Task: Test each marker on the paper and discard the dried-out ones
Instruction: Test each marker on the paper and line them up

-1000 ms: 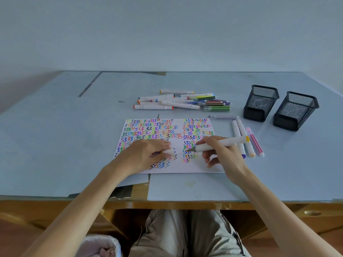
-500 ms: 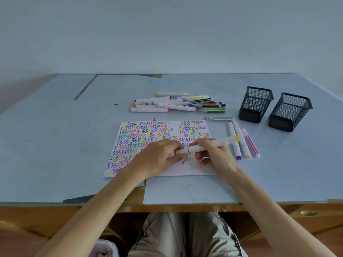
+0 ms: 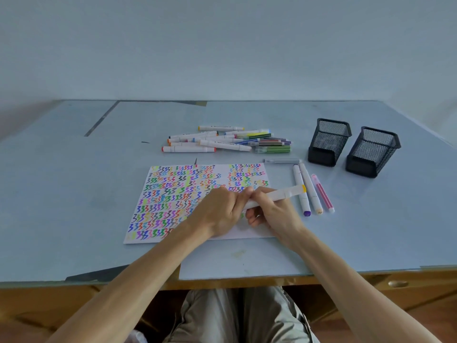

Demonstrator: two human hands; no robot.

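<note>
A white sheet of paper (image 3: 170,201) covered in rows of coloured squiggles lies in front of me. Over its right part, my right hand (image 3: 272,214) grips a white marker with a yellow end (image 3: 284,194). My left hand (image 3: 220,211) is closed around the marker's near end, where the cap sits; the tip is hidden. A pile of several markers (image 3: 227,141) lies beyond the paper. Three markers (image 3: 311,191) lie side by side to the right of the paper, with a thin grey pen (image 3: 282,160) above them.
Two black mesh pen holders (image 3: 329,142) (image 3: 372,151) stand at the right on the blue table (image 3: 74,194). The table's front edge runs just below my forearms, with a wooden drawer and my lap underneath.
My left hand moved from resting on the paper to the marker's near end and closed over it. The marker's exposed tip is now hidden between both hands.
</note>
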